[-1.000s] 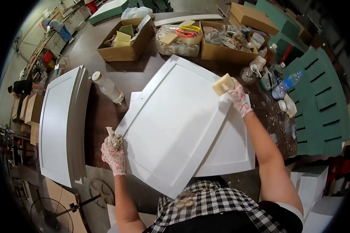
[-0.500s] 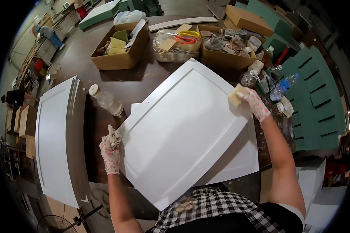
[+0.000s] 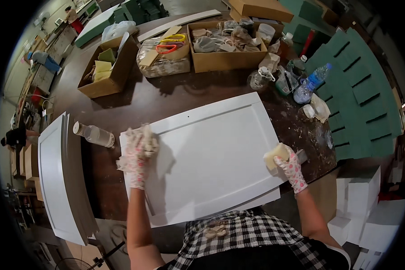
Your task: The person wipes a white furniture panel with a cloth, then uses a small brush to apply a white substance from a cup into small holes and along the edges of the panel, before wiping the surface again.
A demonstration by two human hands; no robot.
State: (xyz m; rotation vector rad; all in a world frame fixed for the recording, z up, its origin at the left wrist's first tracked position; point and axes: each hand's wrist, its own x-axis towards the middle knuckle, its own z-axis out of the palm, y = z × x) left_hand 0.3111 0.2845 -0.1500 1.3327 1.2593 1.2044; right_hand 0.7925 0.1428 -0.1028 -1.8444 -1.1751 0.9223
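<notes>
A white panelled door [image 3: 211, 155] is laid flat near the front edge of the dark worktop [image 3: 166, 96], a second white panel showing beneath it; its upper left corner is gripped by the gloved left hand [image 3: 137, 155], fingers closed over the edge; a pale sponge block [image 3: 276, 156] is pinched in the gloved right hand [image 3: 290, 167] at the door's right edge. The face looks clean and even, so the work seems well along, though nothing shows what is left. Along the back edge cardboard boxes [image 3: 108, 72] and a water bottle [image 3: 311, 83] are crowded; another white door [image 3: 58, 175] is leaned at the left edge; green panels [image 3: 360, 103] are stacked to the right.
</notes>
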